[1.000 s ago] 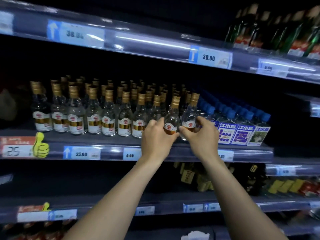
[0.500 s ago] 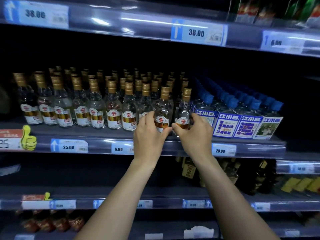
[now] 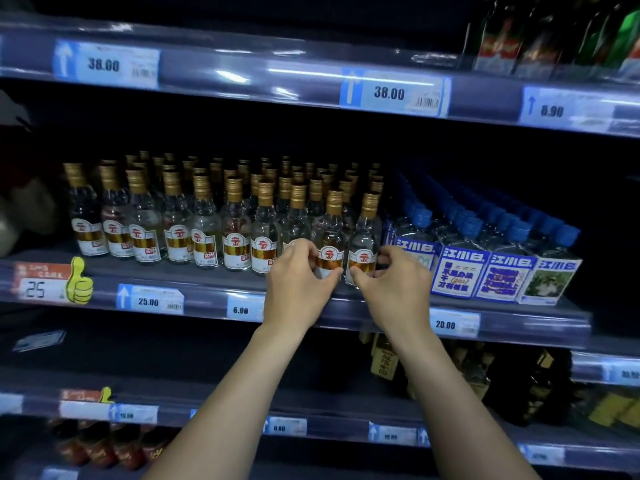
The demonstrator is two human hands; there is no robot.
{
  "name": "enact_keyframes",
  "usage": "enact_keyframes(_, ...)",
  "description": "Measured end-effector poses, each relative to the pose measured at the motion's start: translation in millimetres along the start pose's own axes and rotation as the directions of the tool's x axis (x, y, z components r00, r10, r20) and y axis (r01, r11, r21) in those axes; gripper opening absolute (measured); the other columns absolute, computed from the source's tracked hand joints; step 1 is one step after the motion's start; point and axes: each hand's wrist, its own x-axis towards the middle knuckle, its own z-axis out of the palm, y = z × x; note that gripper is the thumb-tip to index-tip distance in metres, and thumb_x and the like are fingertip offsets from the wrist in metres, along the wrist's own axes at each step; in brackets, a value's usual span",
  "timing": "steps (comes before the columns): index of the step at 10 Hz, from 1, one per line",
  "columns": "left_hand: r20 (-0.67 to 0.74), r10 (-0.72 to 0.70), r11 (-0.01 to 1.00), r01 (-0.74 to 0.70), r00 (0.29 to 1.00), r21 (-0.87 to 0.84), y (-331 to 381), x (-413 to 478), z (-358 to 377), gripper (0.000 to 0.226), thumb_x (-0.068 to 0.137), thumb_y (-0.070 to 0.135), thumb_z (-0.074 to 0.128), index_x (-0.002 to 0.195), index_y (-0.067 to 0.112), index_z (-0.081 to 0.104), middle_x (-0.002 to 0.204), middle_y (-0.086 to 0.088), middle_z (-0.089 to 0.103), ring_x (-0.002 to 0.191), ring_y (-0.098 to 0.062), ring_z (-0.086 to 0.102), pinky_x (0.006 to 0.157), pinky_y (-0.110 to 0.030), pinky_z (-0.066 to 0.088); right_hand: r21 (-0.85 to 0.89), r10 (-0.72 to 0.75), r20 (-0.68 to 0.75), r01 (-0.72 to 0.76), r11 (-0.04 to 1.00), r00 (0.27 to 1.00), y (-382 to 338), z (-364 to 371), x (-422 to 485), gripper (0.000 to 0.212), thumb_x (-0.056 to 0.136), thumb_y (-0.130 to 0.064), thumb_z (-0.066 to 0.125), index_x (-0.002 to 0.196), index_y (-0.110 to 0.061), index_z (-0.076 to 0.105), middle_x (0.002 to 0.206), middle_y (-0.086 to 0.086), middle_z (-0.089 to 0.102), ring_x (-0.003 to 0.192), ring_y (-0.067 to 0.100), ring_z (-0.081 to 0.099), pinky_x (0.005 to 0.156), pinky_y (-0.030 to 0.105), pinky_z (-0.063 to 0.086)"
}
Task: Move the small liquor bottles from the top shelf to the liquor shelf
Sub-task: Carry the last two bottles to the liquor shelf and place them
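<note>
Several small clear liquor bottles with gold caps and red-gold labels stand in rows on the middle shelf (image 3: 207, 285). My left hand (image 3: 298, 282) grips the base of one front-row bottle (image 3: 330, 230). My right hand (image 3: 391, 289) grips the base of the bottle beside it (image 3: 365, 233), the last gold-capped one on the right. Both bottles stand upright on the shelf, touching each other. My fingers cover their lower labels.
Blue-capped small bottles with blue-white labels (image 3: 485, 261) stand tight against the right of the gold-capped rows. The shelf above (image 3: 242, 74) carries 38.00 price tags, with green bottles (image 3: 554, 36) at its right. Lower shelves hold dark bottles and boxes (image 3: 467, 372).
Both hands have stayed on the same two front bottles. The view has shifted slightly, and the hands sit a little lower on the bottles' bases.
</note>
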Motion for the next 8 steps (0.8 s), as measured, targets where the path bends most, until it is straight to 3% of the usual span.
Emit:
enact_keyframes(1,-0.037,0.001,0.999,0.0,0.999,0.037,3.4,0.7,3.7,0.04,0.074,0.039,0.086,0.088,0.023,0.052,0.078,0.007,0.057,0.075,-0.014,0.056,0.066,-0.033,0.051,-0.055,-0.028,0.006,0.028,0.998,1.0,-0.1,5.1,2.0,0.042,0.078,-0.041,0.084,0.107,-0.014,0.071,0.096,0.005,0.075,0.092,0.025,0.069,0.084,0.037,0.054)
enact_keyframes(4,-0.076,-0.025,0.998,0.029,0.997,0.051,5.6,-1.3,2.5,0.042,0.071,0.043,0.088,0.087,0.021,0.055,0.08,0.008,0.059,0.074,-0.014,0.058,0.067,-0.032,0.053,-0.07,-0.073,0.036,0.075,0.995,0.997,7.8,4.9,2.7,0.048,0.081,-0.046,0.082,0.109,-0.01,0.07,0.101,0.007,0.072,0.096,0.027,0.066,0.08,0.034,0.046)
enact_keyframes(5,-0.059,0.059,0.988,-0.05,0.997,0.148,7.2,-3.0,-5.7,0.039,0.074,0.04,0.086,0.089,0.02,0.056,0.085,0.006,0.056,0.077,-0.013,0.054,0.068,-0.028,0.048,-0.076,-0.094,0.06,0.099,0.992,0.994,12.6,1.8,2.1,0.049,0.083,-0.049,0.081,0.112,-0.011,0.071,0.102,0.006,0.073,0.096,0.025,0.066,0.078,0.033,0.044)
enact_keyframes(7,0.027,0.151,0.951,-0.152,0.988,0.268,19.6,-0.7,-35.1,0.025,0.087,0.035,0.074,0.1,0.017,0.061,0.09,0.007,0.057,0.081,-0.013,0.054,0.071,-0.026,0.045,-0.142,-0.195,0.058,0.202,0.969,0.979,10.7,-16.9,-6.9,0.053,0.087,-0.054,0.074,0.121,-0.013,0.068,0.106,0.005,0.074,0.095,0.027,0.07,0.076,0.04,0.058)
enact_keyframes(8,0.116,0.15,0.932,-0.179,0.982,0.315,22.4,1.5,-50.8,0.026,0.091,0.033,0.067,0.108,0.014,0.065,0.101,0.001,0.064,0.092,-0.02,0.06,0.079,-0.036,0.051,-0.214,-0.249,0.03,0.25,0.944,0.968,6.3,-31.6,-8.9,0.052,0.088,-0.056,0.072,0.12,-0.015,0.069,0.103,0.004,0.075,0.091,0.028,0.072,0.066,0.039,0.058)
